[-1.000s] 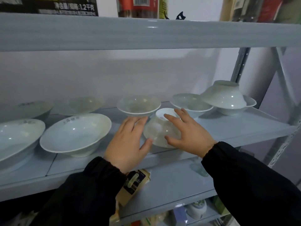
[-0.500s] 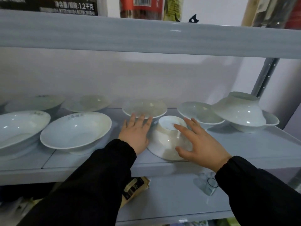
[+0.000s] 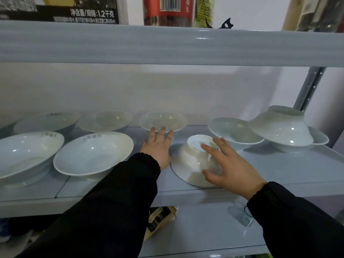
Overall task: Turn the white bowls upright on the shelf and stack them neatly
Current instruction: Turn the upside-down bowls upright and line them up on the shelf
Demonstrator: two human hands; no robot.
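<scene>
Right hand (image 3: 230, 168) spread wide over an overturned bowl (image 3: 189, 164), thumb against its near side, fingers curved up onto the foot ring, holding it. Left hand (image 3: 158, 148) flat and relaxed just left of that bowl, fingers straight and close together, tips at the front rim of a middle bowl (image 3: 162, 120) standing upright behind; contact there impossible to tell. Black sleeves on both arms. Overturned bowl rim-down, foot up, near the front edge of a grey shelf (image 3: 288, 172). Left of the hands, a lettered bowl (image 3: 93, 155) and a corner bowl (image 3: 26, 155), both wide, upright and in the front row, dark characters near their far rims; two more upright bowls behind them. Right of the hands, a plain bowl (image 3: 234, 131) upright just beside the held one, then a tilted bowl (image 3: 281, 127), upside down, leaning on an end bowl (image 3: 321, 138). Above, an upper shelf (image 3: 167, 45) with packages. Below, a box (image 3: 160, 218) and a clear glass (image 3: 240, 215) on a lower level.
</scene>
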